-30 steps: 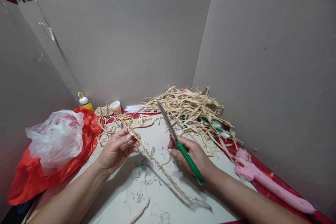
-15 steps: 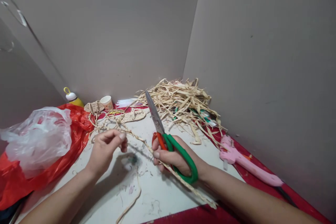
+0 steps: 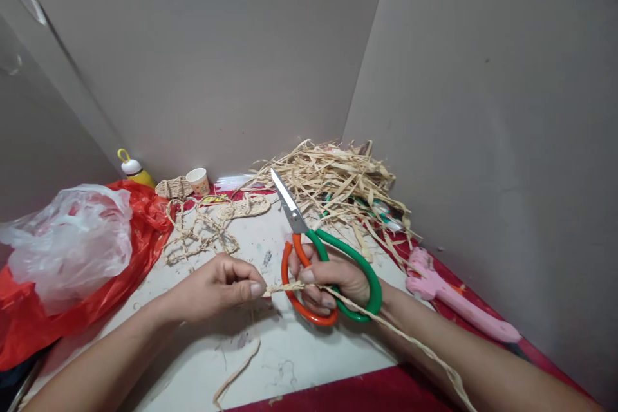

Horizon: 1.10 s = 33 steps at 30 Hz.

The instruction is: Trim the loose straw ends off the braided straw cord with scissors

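My left hand (image 3: 226, 286) pinches one end of a braided straw cord (image 3: 284, 287). A short stretch of the cord spans the gap to my right hand (image 3: 333, 277), whose thumb presses on it. From there the cord runs down to the lower right over my forearm. Scissors (image 3: 292, 215) with one green and one orange handle hang on my right hand, blades pointing up and away and closed together. Below my hands a loose straw strip (image 3: 239, 373) lies on the white board (image 3: 299, 373).
Behind lies a heap of dry straw (image 3: 333, 177). A pink glue gun (image 3: 463, 309) is at right. Further left are woven soles (image 3: 246, 206), tangled cord (image 3: 197, 232), a paper cup (image 3: 197, 181), a yellow bottle (image 3: 136, 168) and a clear plastic bag (image 3: 72, 238) on red plastic (image 3: 149, 219).
My left hand has moved right and down and now pinches the cord close to my right hand. The cord has been drawn further toward the lower right. The scissors have turned, showing both handles.
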Tool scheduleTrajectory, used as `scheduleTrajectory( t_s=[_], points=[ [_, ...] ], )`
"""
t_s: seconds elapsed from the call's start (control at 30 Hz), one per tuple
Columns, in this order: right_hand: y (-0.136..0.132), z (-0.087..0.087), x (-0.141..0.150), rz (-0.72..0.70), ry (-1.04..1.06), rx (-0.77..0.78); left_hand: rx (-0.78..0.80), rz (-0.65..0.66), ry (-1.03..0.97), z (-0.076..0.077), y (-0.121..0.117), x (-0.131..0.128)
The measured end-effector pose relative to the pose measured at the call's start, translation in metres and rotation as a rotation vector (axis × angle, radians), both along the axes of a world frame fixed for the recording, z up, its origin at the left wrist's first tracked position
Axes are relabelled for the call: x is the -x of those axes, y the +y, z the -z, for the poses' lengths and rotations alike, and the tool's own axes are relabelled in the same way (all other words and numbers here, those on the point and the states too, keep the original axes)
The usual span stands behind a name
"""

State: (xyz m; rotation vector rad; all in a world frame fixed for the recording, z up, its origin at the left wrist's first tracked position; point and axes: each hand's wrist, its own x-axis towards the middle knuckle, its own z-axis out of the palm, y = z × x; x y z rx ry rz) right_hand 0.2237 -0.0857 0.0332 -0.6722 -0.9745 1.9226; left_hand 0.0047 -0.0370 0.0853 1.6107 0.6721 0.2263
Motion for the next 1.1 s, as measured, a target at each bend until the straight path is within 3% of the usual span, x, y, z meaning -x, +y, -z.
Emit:
scheduleTrajectory(
  t_s=[0.1, 0.2, 0.3, 0.53, 0.7, 0.77, 0.87, 0.97, 1.1],
  points=[
    [0.004, 0.005, -0.001, -0.044, 0.081, 0.020, 0.170, 0.038, -0.017, 0.006, 0.003, -0.001],
    [0.009, 0.007, -0.004, -0.002, 0.090, 0.039, 0.348, -0.008, -0.092, 0.016, 0.006, -0.002],
    [0.017, 0.008, -0.008, 0.176, 0.011, 0.059, 0.488, -0.138, -0.218, 0.023, 0.008, -0.003],
    [0.044, 0.015, -0.030, 0.583, -0.133, 0.027, 0.493, -0.466, -0.518, 0.016, 0.020, 0.000],
    [0.055, 0.001, -0.067, 0.975, -0.143, -0.071, 0.501, -0.714, -0.719, 0.014, 0.035, 0.008],
    [0.051, -0.007, -0.072, 1.060, -0.148, -0.106, 0.482, -0.768, -0.731, 0.018, 0.040, 0.010],
    [0.039, -0.010, -0.059, 1.001, -0.264, -0.168, 0.501, -0.782, -0.708, 0.025, 0.044, 0.010],
    [0.025, -0.002, -0.036, 0.781, -0.653, -0.270, 0.572, -0.801, -0.686, 0.028, 0.042, 0.009],
    [0.015, 0.013, -0.016, 0.537, -1.138, -0.661, 0.591, -0.785, -0.668, 0.026, 0.039, 0.008]
  ],
)
